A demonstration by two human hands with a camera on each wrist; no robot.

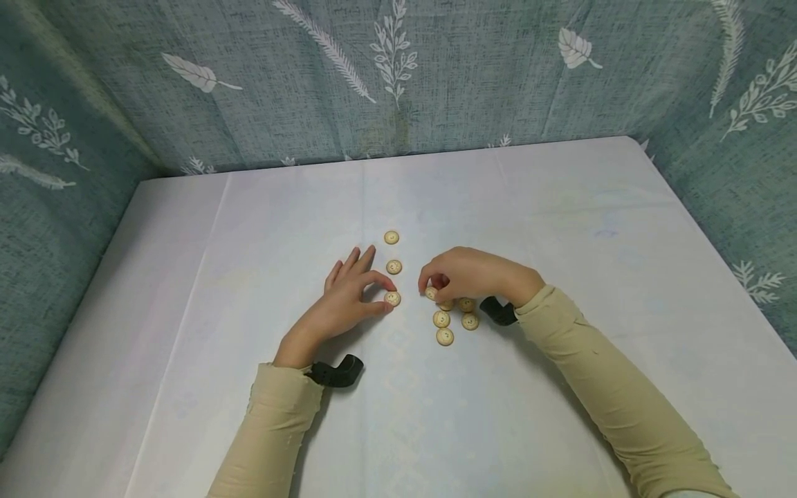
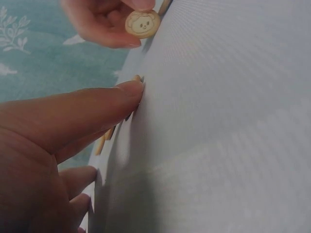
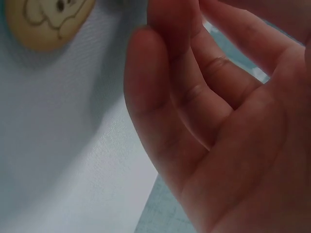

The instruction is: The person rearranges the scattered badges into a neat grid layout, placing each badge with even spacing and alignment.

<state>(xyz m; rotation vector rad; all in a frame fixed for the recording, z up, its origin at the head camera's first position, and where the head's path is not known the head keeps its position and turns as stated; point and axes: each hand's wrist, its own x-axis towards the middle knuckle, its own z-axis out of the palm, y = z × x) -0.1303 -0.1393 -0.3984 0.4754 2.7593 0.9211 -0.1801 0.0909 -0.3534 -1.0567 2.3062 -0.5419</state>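
Our left hand [image 1: 339,303] pinches one disc [image 1: 392,299] on the table [image 1: 529,429], in line with two discs [image 1: 394,267] beyond; our right hand [image 1: 470,273] pinches another disc [image 1: 431,293] by the loose cluster [image 1: 441,319]. If that hand sweeps low, we could scatter the cluster.

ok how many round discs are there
9: three discs in a column, the nearest in the left hand; one in the right hand; five beside it. More may be hidden.
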